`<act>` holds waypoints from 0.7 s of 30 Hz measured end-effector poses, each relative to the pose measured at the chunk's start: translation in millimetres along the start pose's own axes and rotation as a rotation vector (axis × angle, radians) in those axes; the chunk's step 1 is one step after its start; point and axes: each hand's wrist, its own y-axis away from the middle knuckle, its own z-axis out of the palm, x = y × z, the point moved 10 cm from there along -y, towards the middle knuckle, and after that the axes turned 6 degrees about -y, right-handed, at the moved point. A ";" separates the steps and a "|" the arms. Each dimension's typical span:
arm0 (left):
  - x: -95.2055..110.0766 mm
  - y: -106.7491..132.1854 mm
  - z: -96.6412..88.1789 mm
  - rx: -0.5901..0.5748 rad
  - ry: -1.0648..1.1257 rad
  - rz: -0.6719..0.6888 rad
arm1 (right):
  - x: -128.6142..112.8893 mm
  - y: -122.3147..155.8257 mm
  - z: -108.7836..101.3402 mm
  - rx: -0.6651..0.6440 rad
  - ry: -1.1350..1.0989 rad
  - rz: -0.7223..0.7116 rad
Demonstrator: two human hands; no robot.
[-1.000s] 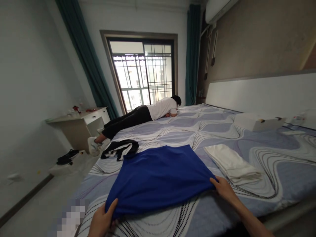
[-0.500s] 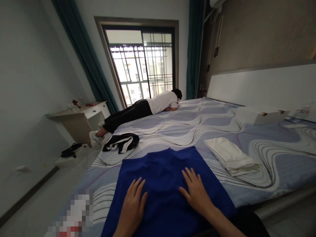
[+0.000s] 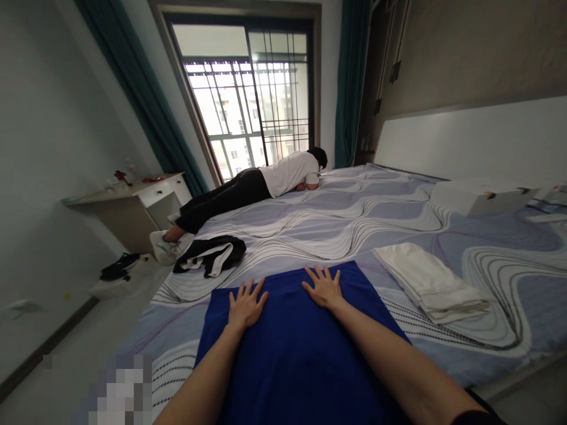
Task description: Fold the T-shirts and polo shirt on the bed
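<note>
A blue cloth garment (image 3: 296, 336) lies spread flat on the bed, its near part running out of the bottom of the view. My left hand (image 3: 246, 304) rests flat on it near the far left edge, fingers spread. Close to the far edge on the right side, my right hand (image 3: 324, 287) also lies flat with fingers apart. Neither hand grips the fabric. To the right of the garment is a folded white cloth (image 3: 429, 283). A crumpled black and white piece of clothing (image 3: 210, 255) lies beyond its far left corner.
The bed (image 3: 354, 227) has a wavy patterned sheet. Another person (image 3: 266, 183) lies face down across its far side. A white box (image 3: 481, 198) stands by the headboard (image 3: 469, 136). At the left are a small desk (image 3: 133, 206) and black shoes (image 3: 119, 267) on a box.
Both hands have slid away from me to the garment's far edge, and the fabric there looks smoother. The view has tilted slightly downward.
</note>
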 end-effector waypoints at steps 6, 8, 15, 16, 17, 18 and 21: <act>-69.4 -14.6 3.0 -0.017 -0.044 -0.115 | 91.2 -25.4 -22.0 0.008 0.024 0.125; -82.7 -14.8 2.6 -0.020 -0.062 -0.126 | 121.6 -21.4 -30.0 0.031 0.044 0.112; -119.8 10.2 -0.4 -0.041 -0.065 -0.149 | 199.3 32.0 -48.6 0.117 0.101 0.097; -125.9 19.0 -0.4 -0.031 -0.057 -0.146 | 202.1 41.8 -50.3 0.124 0.096 0.076; -132.5 30.3 -0.4 -0.016 -0.039 -0.145 | 203.4 52.5 -52.2 0.133 0.080 0.055; -139.0 44.2 -0.6 0.006 -0.010 -0.145 | 203.9 64.4 -54.4 0.142 0.046 0.039; -154.3 105.3 -2.0 0.096 0.154 -0.127 | 201.5 111.6 -59.4 0.148 -0.173 0.000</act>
